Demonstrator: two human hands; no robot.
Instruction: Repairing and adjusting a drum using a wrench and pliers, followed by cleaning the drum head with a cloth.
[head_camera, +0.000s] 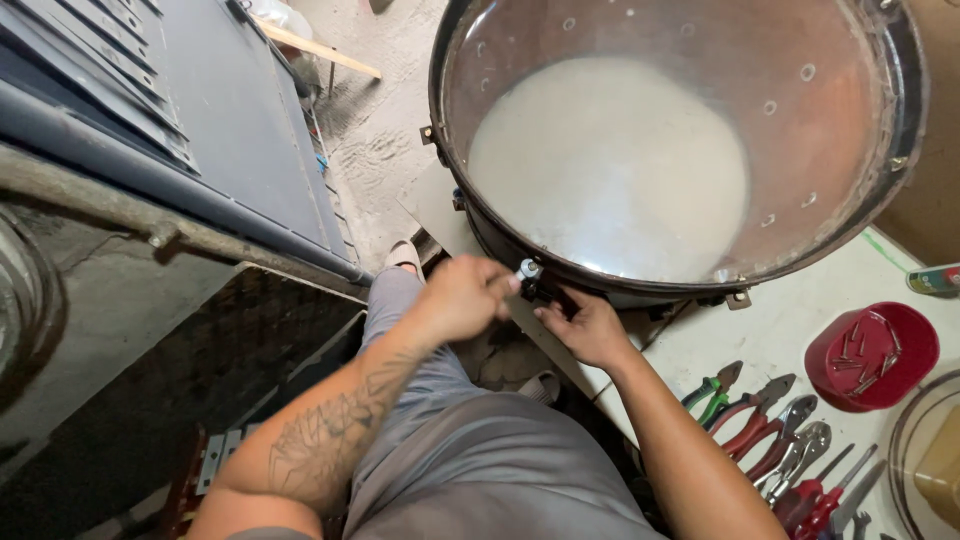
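A small metal fitting (528, 270) sits on the near rim of the drum (900, 130), right at the lower edge; the left hand (462, 297) pinches it from the left, fingers closed on it; the right hand (590, 328) presses in just below and to the right, fingers curled on a dark clamp under the rim, though I cannot tell how firmly; both hands meet at that one spot, the left slightly nearer; the drum's pale skin (610, 165) lies beyond; pliers (760, 415) and a red bowl (872, 357) of screws rest on the floor at right.
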